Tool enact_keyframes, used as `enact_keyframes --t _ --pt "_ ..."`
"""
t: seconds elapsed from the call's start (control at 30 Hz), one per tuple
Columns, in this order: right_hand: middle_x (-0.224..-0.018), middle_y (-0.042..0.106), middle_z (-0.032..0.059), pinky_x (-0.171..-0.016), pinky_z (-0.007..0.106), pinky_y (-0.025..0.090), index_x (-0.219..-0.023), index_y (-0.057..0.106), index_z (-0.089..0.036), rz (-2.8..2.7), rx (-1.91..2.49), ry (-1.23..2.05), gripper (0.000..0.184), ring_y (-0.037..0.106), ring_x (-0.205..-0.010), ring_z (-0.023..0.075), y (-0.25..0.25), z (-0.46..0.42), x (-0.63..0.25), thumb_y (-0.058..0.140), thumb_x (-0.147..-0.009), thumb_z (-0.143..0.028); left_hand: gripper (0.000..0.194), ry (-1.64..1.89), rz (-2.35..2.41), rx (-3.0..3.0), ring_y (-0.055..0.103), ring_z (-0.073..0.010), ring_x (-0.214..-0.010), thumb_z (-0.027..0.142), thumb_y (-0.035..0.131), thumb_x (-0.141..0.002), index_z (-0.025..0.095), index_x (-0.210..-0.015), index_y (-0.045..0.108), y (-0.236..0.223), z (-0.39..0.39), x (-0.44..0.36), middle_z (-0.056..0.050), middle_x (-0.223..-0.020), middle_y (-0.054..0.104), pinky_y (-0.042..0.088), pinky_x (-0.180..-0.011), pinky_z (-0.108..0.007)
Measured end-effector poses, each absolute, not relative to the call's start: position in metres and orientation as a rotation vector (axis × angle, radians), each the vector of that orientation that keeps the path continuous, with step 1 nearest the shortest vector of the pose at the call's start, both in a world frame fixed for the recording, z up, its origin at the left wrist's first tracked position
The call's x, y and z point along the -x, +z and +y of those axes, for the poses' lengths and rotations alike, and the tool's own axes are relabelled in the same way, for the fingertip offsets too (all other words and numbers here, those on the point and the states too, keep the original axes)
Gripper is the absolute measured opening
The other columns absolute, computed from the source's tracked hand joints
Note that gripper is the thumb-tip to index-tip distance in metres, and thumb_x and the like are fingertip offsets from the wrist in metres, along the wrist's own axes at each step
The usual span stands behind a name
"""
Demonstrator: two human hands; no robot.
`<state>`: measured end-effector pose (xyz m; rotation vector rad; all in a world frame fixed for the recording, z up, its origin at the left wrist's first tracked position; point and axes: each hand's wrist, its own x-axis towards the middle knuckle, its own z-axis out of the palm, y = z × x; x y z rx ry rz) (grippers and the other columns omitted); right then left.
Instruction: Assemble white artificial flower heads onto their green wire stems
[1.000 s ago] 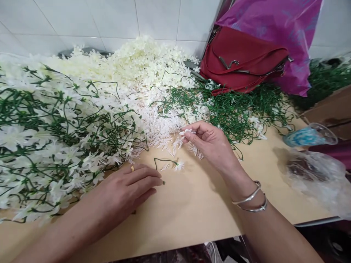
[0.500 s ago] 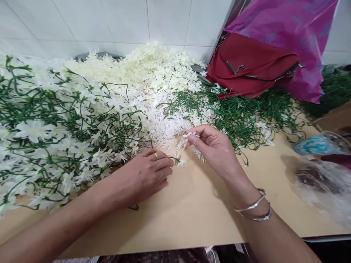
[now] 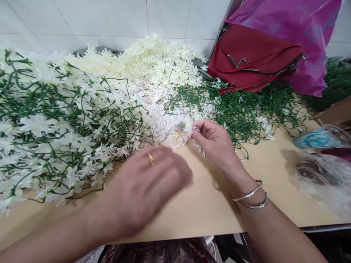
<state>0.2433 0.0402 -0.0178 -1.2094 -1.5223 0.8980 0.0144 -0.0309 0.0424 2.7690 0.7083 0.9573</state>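
Right-hand grip: from where I stand, right hand has thumb and fingertips pressed together, pinching white artificial flower.
Left-hand grip: left hand motion-blurred, fingers bent, undersides hidden; can't tell if it pinches anything.
Pinched flower: at right front edge of white stamen heap; touching or just above, can't tell.
Left hand place: in front of stamen heap, over wood-toned tabletop.
Stemmed white flowers: big pile, left of stamen heap, green stems tangled through.
Cream blossoms: mound directly behind stamen heap.
Green plastic stems: tangle, right of stamen heap.
Red handbag: behind and right of stamen heap, touching purple plastic bag.
Blue-and-white patterned cup: well right of stamen heap.
Clear plastic bag: right and forward of stamen heap, something dark inside.
Jewellery: gold ring, left hand; silver bangles, right wrist.
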Motion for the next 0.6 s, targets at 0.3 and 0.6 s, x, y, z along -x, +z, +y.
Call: enact_keyframes --t 0.3,0.6 --pt "-0.075 0.071 -0.0001 -0.068 0.032 0.045 -0.096 0.073 -0.022 -1.495 1.221 0.911 0.01 0.063 -0.071 0.0171 -0.022 0.042 -0.245 0.071 -0.091 -0.03 0.02 0.644 0.285 -3.003 0.061 -0.0187 -0.071 0.009 0.046 -0.106 0.013 -0.099 0.064 -0.034 -0.019 -0.049 -0.003 -0.082 0.067 0.052 -0.07 -0.034" --pt "-0.077 0.072 -0.0002 -0.073 0.032 0.051 -0.092 0.073 -0.023 -1.346 1.167 0.932 0.011 0.065 -0.074 0.0168 -0.005 0.04 -0.246 0.078 -0.088 -0.032 0.012 1.069 0.959 -2.389 0.063 -0.0158 -0.082 0.017 0.055 -0.105 0.016 -0.109 0.067 -0.03 0.048 -0.027 -0.005 -0.096 0.068 0.053 -0.075 -0.027"
